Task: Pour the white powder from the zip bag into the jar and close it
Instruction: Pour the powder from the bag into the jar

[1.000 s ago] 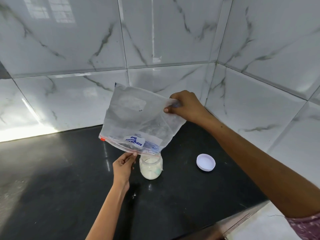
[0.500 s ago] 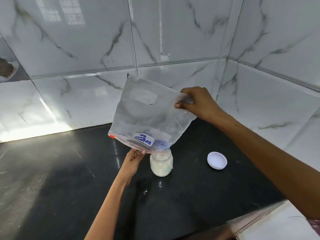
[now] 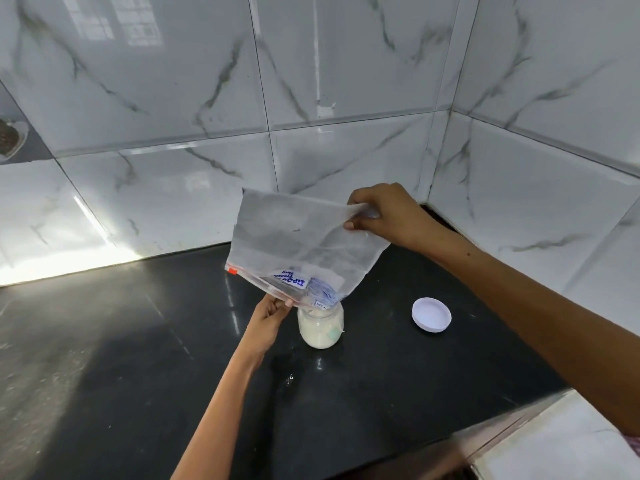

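I see the zip bag (image 3: 304, 244) held upside down over the jar (image 3: 321, 328), which stands on the black counter (image 3: 138, 358) and looks largely full of white powder (image 3: 317, 336); the bag's zip end hangs right at the jar's mouth. My right hand (image 3: 384, 214) pinches the bag's raised far corner, while my left hand (image 3: 268, 315) pinches the zip edge just left of the jar, fingers curled on the plastic. The white lid (image 3: 431, 314) lies flat on the counter to the right of the jar, apart from it, near the marble-tiled wall (image 3: 346, 81) corner.
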Demonstrator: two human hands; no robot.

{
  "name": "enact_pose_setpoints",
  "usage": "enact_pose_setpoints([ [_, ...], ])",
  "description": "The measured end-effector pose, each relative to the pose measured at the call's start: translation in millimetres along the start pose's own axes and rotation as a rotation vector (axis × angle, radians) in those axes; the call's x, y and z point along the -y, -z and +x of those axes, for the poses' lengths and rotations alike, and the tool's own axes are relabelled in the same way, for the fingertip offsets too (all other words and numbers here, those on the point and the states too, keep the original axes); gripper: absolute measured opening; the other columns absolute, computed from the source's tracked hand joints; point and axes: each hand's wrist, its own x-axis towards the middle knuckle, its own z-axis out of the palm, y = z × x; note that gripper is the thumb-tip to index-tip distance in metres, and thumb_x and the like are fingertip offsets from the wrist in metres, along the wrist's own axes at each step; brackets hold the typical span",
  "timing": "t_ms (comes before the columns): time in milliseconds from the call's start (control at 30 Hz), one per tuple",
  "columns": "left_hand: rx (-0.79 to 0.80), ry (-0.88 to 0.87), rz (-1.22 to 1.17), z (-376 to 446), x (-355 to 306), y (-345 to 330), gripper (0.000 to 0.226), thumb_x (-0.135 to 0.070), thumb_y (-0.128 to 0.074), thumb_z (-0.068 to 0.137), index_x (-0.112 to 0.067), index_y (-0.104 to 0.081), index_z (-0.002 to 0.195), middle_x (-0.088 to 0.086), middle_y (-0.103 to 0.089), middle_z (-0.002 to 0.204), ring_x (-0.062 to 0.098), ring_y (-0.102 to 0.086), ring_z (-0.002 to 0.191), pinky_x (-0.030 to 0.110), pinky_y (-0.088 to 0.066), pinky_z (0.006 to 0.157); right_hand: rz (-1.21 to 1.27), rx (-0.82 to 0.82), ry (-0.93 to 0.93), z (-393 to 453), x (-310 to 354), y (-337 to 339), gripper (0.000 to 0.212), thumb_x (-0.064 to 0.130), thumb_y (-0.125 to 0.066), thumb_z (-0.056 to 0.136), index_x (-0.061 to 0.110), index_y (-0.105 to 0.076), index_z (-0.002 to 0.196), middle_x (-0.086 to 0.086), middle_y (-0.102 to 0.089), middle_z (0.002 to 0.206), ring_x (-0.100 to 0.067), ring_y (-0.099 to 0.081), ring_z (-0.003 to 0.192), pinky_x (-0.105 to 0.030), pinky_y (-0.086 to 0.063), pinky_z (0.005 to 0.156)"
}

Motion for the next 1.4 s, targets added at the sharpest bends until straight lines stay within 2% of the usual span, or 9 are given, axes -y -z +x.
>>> enact_pose_setpoints([
  [167, -0.012, -0.015, 0.002, -0.4, 1.5, -1.6, 0.031, -0.003, -0.048, 0.095, 0.0, -0.051, 0.126, 0.005, -0.063, 0.123, 0.006, -0.06, 0.11, 0.013, -0.045, 0.093, -0.048, 0.033, 0.004, -2.9, -1.3, -3.9, 0.021, 0.028, -0.07, 0.081, 0.011, -0.065, 0.091, -0.007, -0.065, 0.089, -0.026, -0.059, 0.088, -0.039, -0.047, 0.078],
  [333, -0.035, -0.019, -0.006, -2.6, 1.1, -2.8, 0.031, -0.002, -0.048, 0.095, 0.001, -0.05, 0.126, 0.007, -0.063, 0.123, 0.007, -0.06, 0.11, 0.012, -0.046, 0.091, -0.033, 0.023, -0.046, -4.1, -2.5, -2.1, 0.02, 0.029, -0.071, 0.08, 0.017, -0.056, 0.076, -0.001, -0.055, 0.078, -0.021, -0.051, 0.077, -0.036, -0.043, 0.071],
  [700, -0.14, 0.023, -0.086, -8.7, -3.7, -7.0, 0.023, -0.006, -0.053, 0.094, -0.007, -0.061, 0.116, -0.005, -0.069, 0.109, -0.006, -0.064, 0.097, 0.005, -0.046, 0.078, 0.045, -0.038, -0.131, 5.3, -6.4, 21.3, 0.031, 0.026, -0.069, 0.082, -0.003, -0.061, 0.077, -0.002, -0.049, 0.061, -0.013, -0.041, 0.056, -0.025, -0.028, 0.051],
  [833, -0.208, 0.057, -0.102, -10.9, -2.0, -8.4, 0.015, -0.012, -0.057, 0.093, -0.013, -0.067, 0.104, -0.008, -0.073, 0.099, -0.005, -0.065, 0.093, 0.006, -0.046, 0.075, 0.033, 0.131, -0.185, 3.9, -5.0, 26.9, 0.027, 0.027, -0.073, 0.079, 0.009, -0.063, 0.097, -0.008, -0.065, 0.088, -0.022, -0.062, 0.07, -0.031, -0.051, 0.062],
  [933, -0.235, 0.053, -0.096, -12.9, -2.8, -8.6, 0.012, -0.014, -0.058, 0.093, -0.014, -0.07, 0.096, -0.007, -0.075, 0.093, 0.0, -0.066, 0.092, 0.008, -0.047, 0.075, 0.025, 0.359, -0.368, 0.2, -8.2, 37.1, 0.034, 0.022, -0.078, 0.075, 0.009, -0.057, 0.099, -0.008, -0.068, 0.084, -0.014, -0.069, 0.063, -0.025, -0.057, 0.052],
  [1000, -0.24, 0.046, -0.087, -13.3, -4.5, -9.5, 0.011, -0.014, -0.06, 0.092, -0.015, -0.07, 0.095, -0.006, -0.075, 0.093, 0.002, -0.066, 0.092, 0.008, -0.048, 0.076, 0.053, 0.268, -0.34, -1.0, -6.4, 35.7, 0.023, 0.014, -0.077, 0.076, 0.003, -0.061, 0.089, -0.009, -0.068, 0.073, -0.014, -0.069, 0.059, -0.021, -0.055, 0.048],
  [1100, -0.275, 0.05, -0.053, -14.4, -5.5, -10.6, 0.009, -0.015, -0.062, 0.09, -0.017, -0.071, 0.092, -0.003, -0.074, 0.094, 0.005, -0.066, 0.09, 0.014, -0.046, 0.077, 0.043, 0.091, -0.175, -4.9, 4.6, 27.5, 0.019, 0.009, -0.075, 0.075, -0.002, -0.062, 0.071, -0.009, -0.066, 0.062, -0.019, -0.069, 0.058, -0.033, -0.059, 0.057],
  [1233, -0.33, 0.08, 0.006, -15.6, -4.8, -12.6, 0.006, -0.019, -0.064, 0.089, -0.02, -0.07, 0.089, 0.0, -0.073, 0.093, 0.015, -0.065, 0.094, 0.027, -0.046, 0.086, 0.002, -0.083, -0.058, -4.5, 9.4, 19.7, 0.042, 0.023, -0.079, 0.069, 0.02, -0.043, 0.048, 0.006, -0.044, 0.047, -0.011, -0.048, 0.049, -0.028, -0.036, 0.051],
  [1400, -0.396, 0.121, 0.09, -12.9, -10.7, -15.5, 0.009, -0.021, -0.066, 0.088, -0.025, -0.068, 0.08, -0.001, -0.072, 0.083, 0.021, -0.065, 0.093, 0.046, -0.044, 0.101, -0.122, -0.013, -0.067, -4.0, 13.0, 7.0, 0.042, 0.033, -0.078, 0.068, 0.025, -0.041, 0.051, 0.008, -0.04, 0.052, -0.013, -0.039, 0.055, -0.026, -0.024, 0.048],
])
